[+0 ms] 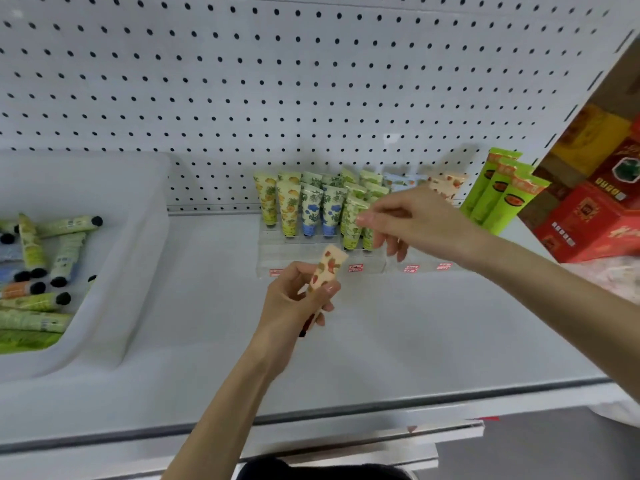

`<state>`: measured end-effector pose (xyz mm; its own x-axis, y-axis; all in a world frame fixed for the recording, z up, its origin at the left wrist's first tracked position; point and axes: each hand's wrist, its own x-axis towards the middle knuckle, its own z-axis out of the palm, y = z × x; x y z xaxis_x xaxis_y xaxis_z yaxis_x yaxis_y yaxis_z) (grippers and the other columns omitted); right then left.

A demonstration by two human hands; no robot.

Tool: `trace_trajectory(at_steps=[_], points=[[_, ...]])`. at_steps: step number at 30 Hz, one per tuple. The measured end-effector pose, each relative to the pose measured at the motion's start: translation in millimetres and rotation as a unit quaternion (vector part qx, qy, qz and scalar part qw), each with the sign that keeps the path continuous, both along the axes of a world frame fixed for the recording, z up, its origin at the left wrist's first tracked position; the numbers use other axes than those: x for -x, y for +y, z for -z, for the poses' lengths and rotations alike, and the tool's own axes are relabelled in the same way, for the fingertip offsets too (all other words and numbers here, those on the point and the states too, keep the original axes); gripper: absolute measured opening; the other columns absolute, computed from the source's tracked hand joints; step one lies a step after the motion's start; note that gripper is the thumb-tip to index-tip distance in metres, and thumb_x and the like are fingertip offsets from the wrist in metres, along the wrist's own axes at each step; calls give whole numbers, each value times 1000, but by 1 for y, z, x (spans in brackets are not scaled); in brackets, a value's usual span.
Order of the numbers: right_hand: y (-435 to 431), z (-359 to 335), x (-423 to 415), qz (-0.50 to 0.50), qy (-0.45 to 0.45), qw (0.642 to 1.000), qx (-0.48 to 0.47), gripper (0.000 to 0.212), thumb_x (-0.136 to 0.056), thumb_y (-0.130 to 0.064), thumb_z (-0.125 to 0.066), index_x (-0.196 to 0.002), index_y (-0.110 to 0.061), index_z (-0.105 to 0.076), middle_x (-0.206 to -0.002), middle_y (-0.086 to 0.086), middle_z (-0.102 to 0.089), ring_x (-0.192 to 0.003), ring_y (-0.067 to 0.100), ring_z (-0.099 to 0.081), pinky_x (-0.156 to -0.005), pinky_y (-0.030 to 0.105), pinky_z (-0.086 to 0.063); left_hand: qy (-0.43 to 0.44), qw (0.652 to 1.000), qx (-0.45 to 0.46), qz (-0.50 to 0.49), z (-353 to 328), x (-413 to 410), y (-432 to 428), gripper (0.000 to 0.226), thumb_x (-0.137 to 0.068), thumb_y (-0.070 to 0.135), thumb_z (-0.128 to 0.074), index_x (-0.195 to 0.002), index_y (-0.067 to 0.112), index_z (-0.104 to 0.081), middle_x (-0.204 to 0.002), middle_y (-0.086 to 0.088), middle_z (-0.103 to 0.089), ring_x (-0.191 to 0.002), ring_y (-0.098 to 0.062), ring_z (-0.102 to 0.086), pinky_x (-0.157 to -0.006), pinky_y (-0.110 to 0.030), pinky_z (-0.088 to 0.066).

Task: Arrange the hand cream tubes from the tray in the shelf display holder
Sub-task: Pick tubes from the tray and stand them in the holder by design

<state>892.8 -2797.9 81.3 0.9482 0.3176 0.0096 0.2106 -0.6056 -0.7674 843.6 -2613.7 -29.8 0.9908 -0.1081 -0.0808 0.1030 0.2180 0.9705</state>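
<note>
A clear acrylic display holder [277, 258] stands on the white shelf, with several hand cream tubes [311, 209] upright in it, caps down. My left hand [294, 299] grips a cream-coloured tube with red fruit print [329, 265], its crimped end pointing up towards the holder. My right hand [412, 220] hovers in front of the holder's right half with relaxed, slightly blurred fingers and holds nothing. A white tray [114, 271] at the left holds several loose tubes [38, 268] with black caps.
A white pegboard [277, 81] forms the back wall. Tall green boxes [498, 192] lean right of the holder, and red cartons [595, 220] stand beyond them. The shelf's front edge [381, 403] runs across below my arms.
</note>
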Motion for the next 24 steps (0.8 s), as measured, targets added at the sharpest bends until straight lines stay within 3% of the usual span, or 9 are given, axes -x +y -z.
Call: trace_trajectory(at_steps=[5, 9, 12, 14, 16, 18, 19, 22, 24], points=[[-33, 8, 5, -4, 41, 999, -19, 17, -84, -22, -68, -81, -6, -72, -67, 6, -70, -53, 17, -64, -50, 26, -55, -18, 998, -23, 49, -10, -3, -39, 27, -84, 29, -66, -99, 8, -60, -84, -2, -63, -69, -14, -63, -60, -30, -45], [-67, 8, 3, -13, 75, 997, -20, 6, -82, -11, -71, -82, -5, -71, -62, 2, -69, -53, 15, -64, -48, 24, -53, -55, 996, -55, 48, -18, -2, -77, 11, -89, 10, -64, -97, 5, -58, -85, -11, -63, -63, -9, -63, -53, -17, -46], [-92, -2, -1, -40, 88, 995, 5, 7, -80, -9, -72, -74, -11, -70, -57, -3, -66, -52, 9, -62, -45, 20, -49, -69, 995, -67, 40, -20, -4, -105, 10, -86, 7, -67, -93, 7, -59, -79, -4, -64, -61, -9, -62, -55, -17, -46], [-103, -11, -3, -59, 79, 994, 45, 10, -78, -10, -74, -70, -14, -70, -56, -8, -65, -51, 2, -58, -45, 15, -43, -84, 993, -82, 33, -15, -7, -117, 11, -86, 16, -71, -90, 12, -61, -75, 5, -64, -58, -6, -57, -57, -18, -43], [-117, -19, -11, -68, 34, 991, 113, 10, -75, -16, -78, -68, -19, -72, -59, -13, -65, -54, -3, -54, -50, 11, -38, -113, 983, -146, 3, -4, -14, -127, 12, -86, 31, -67, -94, 23, -63, -88, 11, -67, -77, -5, -63, -70, -22, -47], [-130, -27, -21, -47, -22, 982, 183, 6, -73, -22, -79, -70, -22, -73, -66, -12, -64, -58, -4, -50, -52, 12, -35, -164, 942, -291, -28, 10, -19, -131, 23, -90, 44, -60, -108, 30, -60, -107, 21, -61, -103, 1, -57, -88, -17, -43], [-136, -31, -26, -35, -48, 976, 209, 5, -73, -24, -79, -73, -22, -74, -69, -10, -61, -60, -3, -49, -54, 14, -34, -193, 911, -362, -39, 16, -21, -133, 33, -91, 50, -53, -116, 29, -58, -113, 23, -56, -109, 2, -51, -89, -14, -39], [-149, -40, -39, -6, -126, 942, 311, 9, -77, -32, -76, -78, -24, -74, -73, -7, -50, -67, 7, -46, -57, 25, -34, -267, 825, -496, -40, 33, -27, -140, 52, -95, 56, -36, -127, 20, -55, -128, 6, -56, -121, -9, -46, -102, -22, -33], [-151, -43, -49, -11, -173, 916, 361, 10, -79, -32, -73, -79, -22, -72, -74, -10, -41, -76, 15, -42, -61, 30, -31, -277, 782, -557, -34, 43, -31, -143, 57, -97, 55, -28, -129, 16, -55, -134, -2, -56, -129, -19, -45, -113, -32, -22]])
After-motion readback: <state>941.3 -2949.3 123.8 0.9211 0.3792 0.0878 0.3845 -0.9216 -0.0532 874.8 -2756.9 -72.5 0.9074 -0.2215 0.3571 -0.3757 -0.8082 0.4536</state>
